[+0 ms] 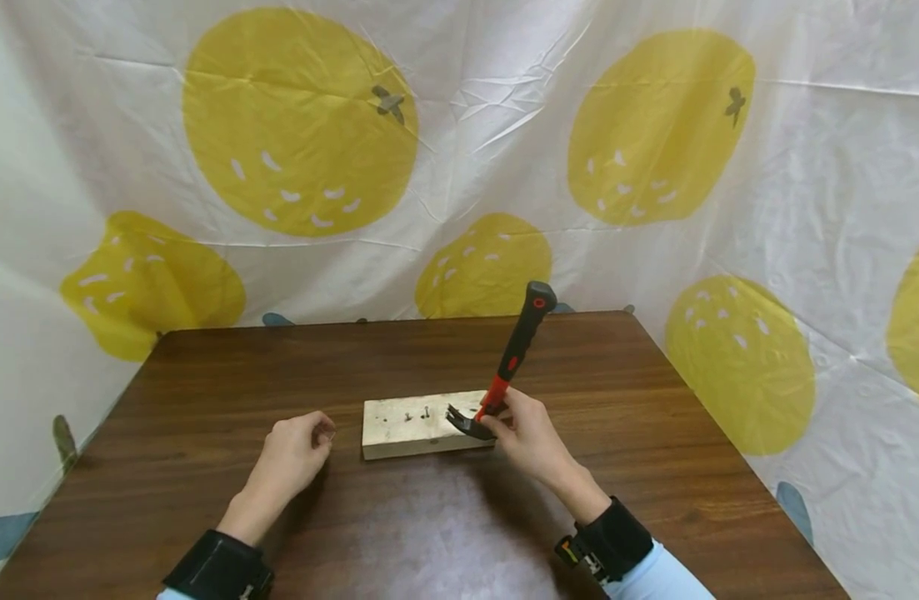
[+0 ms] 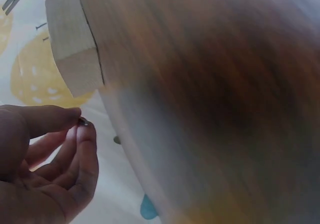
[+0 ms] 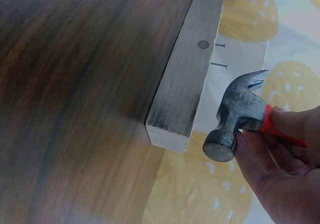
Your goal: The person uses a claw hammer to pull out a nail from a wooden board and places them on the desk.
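A pale wooden block [image 1: 392, 433] lies on the brown table, two nails [image 3: 218, 65] sticking up from its top. My right hand [image 1: 534, 437] grips a claw hammer [image 1: 519, 342] close to its head, the black-and-red handle pointing up. In the right wrist view the steel hammer head [image 3: 240, 106] hangs beside the block, claw toward the nails. To the left of the block, my left hand [image 1: 297, 450] pinches a small nail [image 2: 83, 121] between thumb and fingertip; most of it is hidden by the fingers.
The brown wooden table [image 1: 227, 375] reaches back to a white cloth [image 1: 489, 150] printed with yellow fruit, which hangs behind and at both sides. A round dark knot [image 3: 203, 44] marks the block's near side.
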The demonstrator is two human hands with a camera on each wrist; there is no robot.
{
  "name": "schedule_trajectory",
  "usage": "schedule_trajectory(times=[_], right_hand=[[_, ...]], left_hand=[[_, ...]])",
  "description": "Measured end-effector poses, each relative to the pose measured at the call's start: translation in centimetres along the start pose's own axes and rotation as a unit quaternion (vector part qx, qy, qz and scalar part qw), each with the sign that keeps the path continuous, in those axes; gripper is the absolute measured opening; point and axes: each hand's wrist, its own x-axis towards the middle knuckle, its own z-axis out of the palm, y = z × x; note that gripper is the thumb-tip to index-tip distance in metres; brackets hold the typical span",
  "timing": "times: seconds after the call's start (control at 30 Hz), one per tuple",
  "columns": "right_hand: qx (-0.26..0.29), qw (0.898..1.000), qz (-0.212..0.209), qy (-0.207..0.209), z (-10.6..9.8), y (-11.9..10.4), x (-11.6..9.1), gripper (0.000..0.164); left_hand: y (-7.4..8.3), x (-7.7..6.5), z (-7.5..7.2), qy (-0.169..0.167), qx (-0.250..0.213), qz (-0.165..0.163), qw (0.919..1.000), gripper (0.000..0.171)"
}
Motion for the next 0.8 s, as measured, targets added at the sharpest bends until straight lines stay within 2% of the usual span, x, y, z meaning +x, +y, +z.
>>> schedule_trajectory(times=[0.17,0.33,0.6,0.8], right_hand=[[-0.001,1.000,0.007,-0.002,-0.1,0.2,0.1,0.020],[-0.002,1.000,0.022,-0.002,-0.2,0.6,0.0,0.021],[-0.006,1.000,0.024,0.003,-0.4,0.9,0.0,0.020],[-0.002,0.999,0.033,-0.007,-0.4,0.9,0.1,0.020]], left_hand=[[-0.9,-0.2,-0.5,-0.036,0.012,-0.029,0.9989,0.013],[-1.6,-0.4,-1.0,-0.057,0.023,-0.051,0.9968,0.013],[-2.5,-0.4,-1.5,-0.066,0.039,-0.075,0.9943,0.014],[-3.2,-0.5,-1.9,-0.069,0.050,-0.081,0.9931,0.011]])
